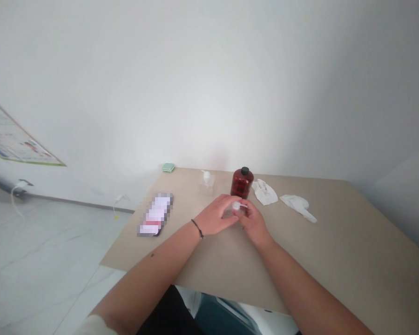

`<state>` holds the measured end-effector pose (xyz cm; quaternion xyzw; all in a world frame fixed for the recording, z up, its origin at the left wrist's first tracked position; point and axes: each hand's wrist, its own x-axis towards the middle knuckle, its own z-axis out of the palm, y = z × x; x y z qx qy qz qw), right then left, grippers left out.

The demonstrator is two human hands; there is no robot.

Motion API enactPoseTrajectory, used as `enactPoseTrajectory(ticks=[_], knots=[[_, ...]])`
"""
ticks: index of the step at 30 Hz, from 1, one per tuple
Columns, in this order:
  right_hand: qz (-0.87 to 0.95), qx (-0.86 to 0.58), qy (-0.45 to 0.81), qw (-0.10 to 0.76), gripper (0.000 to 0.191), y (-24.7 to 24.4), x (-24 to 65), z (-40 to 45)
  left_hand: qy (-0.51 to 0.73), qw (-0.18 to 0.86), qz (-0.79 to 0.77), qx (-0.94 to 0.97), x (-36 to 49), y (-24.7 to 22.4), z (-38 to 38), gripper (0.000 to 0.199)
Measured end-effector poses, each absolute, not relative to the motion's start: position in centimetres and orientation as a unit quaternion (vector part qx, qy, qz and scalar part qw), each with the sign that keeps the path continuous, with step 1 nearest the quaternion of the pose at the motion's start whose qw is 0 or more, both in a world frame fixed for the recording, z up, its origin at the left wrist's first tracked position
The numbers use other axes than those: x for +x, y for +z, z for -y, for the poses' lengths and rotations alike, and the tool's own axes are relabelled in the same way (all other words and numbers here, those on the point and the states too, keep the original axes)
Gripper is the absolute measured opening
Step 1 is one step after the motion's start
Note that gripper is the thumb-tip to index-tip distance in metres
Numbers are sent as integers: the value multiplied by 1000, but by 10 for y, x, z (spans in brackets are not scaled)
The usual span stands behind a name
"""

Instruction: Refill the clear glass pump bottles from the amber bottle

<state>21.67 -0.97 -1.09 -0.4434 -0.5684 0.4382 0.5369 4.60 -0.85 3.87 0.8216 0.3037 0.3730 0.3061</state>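
Note:
Between my two hands on the table is a small clear pump bottle (236, 205) with a white pump head. My left hand (216, 215) is wrapped round the bottle's left side. On the other side, my right hand (253, 221) grips the white pump head and neck with thumb and fingers; most of the bottle is hidden by my hands. Just behind them stands a brown-red bottle (241, 184) with a black cap. A second clear pump bottle (206, 184) stands upright to the left, apart from my hands.
Crumpled white tissue (265, 192) and a white cloth-like piece (298, 204) lie at the right. A phone (156, 214) lies on the left of the beige table (321, 260). Small green pads (168, 167) sit at the back left corner, by the white wall (223, 83).

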Motion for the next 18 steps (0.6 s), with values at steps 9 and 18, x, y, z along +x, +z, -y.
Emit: enactPoseTrajectory(ticks=[9,18], knots=[[595,-430,407,544,34,-13,216,10,526,369,-381,665,82,23,7,15],[598,-447,386,541,28,-9,212,10,532,358,-406,651,86,19,8,10]])
